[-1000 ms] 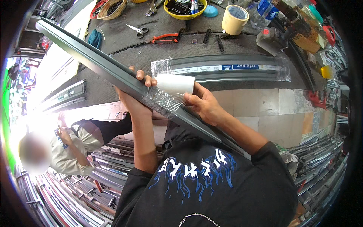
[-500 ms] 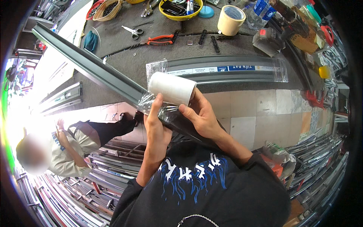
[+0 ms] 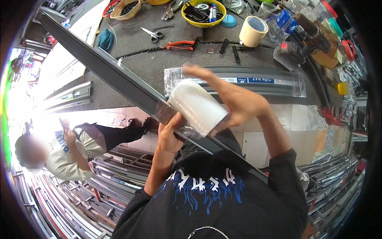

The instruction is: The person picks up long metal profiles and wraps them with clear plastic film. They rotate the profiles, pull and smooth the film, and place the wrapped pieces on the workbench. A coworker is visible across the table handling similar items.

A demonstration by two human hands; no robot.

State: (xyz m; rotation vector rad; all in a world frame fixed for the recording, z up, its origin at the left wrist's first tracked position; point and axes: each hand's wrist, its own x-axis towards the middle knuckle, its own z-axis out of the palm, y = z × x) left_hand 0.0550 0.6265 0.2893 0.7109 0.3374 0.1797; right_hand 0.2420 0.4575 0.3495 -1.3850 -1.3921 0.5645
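Observation:
A long dark grey metal profile [image 3: 107, 73] slants from the upper left down across my body to the lower right. My left hand [image 3: 170, 137] is wrapped round it where clear film is wound on, thumb on the film. A white roll of stretch film [image 3: 199, 106] lies against the profile, with film running from it to the wrapped spot. Beside the roll's right end is my right hand [image 3: 244, 104], its fingers stretched out and spread above the roll, thumb low near its end. Motion blurs its fingertips; whether the palm touches the roll cannot be made out.
Beyond lies a second, film-bound bundle of profiles [image 3: 238, 81] at the dark workbench's [image 3: 131, 42] edge. The bench holds scissors [image 3: 153, 35], red-handled pliers [image 3: 179, 45], a tape roll [image 3: 253, 32] and a yellow basket [image 3: 203, 22]. Another person [image 3: 75, 147] is at left, near racks of profiles [image 3: 75, 207].
My right hand has let go of the film by the roll and spread its fingers, rising to the right. The roll has tilted, its right end lower. The profile has turned over slightly.

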